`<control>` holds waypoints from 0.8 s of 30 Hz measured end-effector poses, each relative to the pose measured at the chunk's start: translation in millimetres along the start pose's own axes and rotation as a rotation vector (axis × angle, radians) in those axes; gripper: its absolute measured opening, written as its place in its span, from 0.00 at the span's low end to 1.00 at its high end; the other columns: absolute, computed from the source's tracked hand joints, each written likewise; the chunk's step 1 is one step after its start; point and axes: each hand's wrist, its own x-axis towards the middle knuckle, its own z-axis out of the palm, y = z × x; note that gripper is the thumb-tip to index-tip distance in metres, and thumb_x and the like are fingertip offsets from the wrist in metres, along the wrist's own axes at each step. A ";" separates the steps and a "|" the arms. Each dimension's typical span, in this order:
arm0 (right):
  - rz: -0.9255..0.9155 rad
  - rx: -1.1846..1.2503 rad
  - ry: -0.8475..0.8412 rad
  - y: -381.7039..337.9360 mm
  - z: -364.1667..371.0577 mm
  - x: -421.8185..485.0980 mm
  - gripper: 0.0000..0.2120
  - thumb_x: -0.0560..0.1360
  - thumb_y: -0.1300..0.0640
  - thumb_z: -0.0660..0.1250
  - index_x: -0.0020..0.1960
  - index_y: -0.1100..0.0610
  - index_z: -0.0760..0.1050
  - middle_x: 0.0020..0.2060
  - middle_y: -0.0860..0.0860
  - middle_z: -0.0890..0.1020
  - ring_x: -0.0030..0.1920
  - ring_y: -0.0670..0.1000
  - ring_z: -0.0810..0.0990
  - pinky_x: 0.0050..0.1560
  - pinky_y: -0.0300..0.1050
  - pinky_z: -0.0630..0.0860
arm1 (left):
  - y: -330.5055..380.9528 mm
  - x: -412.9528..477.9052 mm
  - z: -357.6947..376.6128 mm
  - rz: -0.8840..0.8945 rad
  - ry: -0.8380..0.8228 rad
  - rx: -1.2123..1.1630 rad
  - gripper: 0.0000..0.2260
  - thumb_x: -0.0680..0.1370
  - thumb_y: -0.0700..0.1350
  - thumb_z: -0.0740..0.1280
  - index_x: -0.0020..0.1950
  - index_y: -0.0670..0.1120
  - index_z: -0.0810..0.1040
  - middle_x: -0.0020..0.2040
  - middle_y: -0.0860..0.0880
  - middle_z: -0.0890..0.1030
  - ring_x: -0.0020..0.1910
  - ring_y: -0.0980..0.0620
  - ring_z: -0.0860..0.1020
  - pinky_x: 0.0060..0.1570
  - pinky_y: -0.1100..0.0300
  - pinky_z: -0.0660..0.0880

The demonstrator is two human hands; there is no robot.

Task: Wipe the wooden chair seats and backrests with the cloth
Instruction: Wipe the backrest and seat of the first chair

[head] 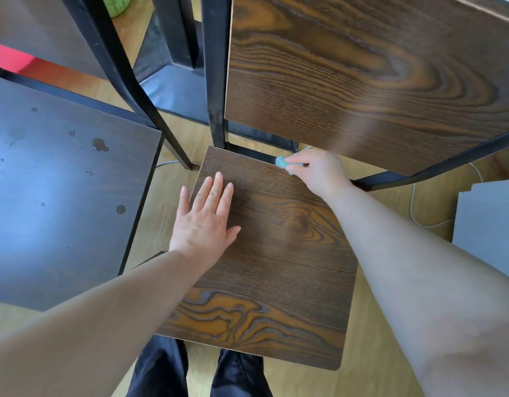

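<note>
A wooden chair seat with dark grain lies below me, and its wooden backrest rises behind it on a black metal frame. My right hand grips a small teal cloth and holds it against the seat's far edge, just under the backrest. Most of the cloth is hidden inside the fist. My left hand lies flat on the seat's left side with straight fingers.
A second chair's dark, spotted seat stands close on the left, its black frame leg between the two chairs. A white cable and a grey board lie on the wooden floor at right. My legs are at the seat's near edge.
</note>
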 end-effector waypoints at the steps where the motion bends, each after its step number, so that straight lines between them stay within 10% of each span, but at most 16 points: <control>1: -0.012 0.004 -0.011 -11.6 6.7 5.3 0.11 0.78 0.50 0.67 0.58 0.46 0.82 0.55 0.41 0.80 0.55 0.44 0.76 0.52 0.33 0.67 | -2.7 -0.1 0.3 -0.003 -0.002 -0.003 0.36 0.81 0.63 0.51 0.80 0.49 0.38 0.81 0.46 0.38 0.79 0.47 0.36 0.77 0.39 0.43; 24: 0.002 0.118 0.025 -95.0 56.4 34.8 0.09 0.77 0.52 0.68 0.57 0.48 0.78 0.54 0.48 0.81 0.48 0.45 0.73 0.47 0.37 0.67 | -30.4 -17.6 -3.4 -0.053 0.029 -0.038 0.36 0.81 0.65 0.49 0.80 0.49 0.36 0.81 0.46 0.37 0.79 0.46 0.36 0.76 0.39 0.40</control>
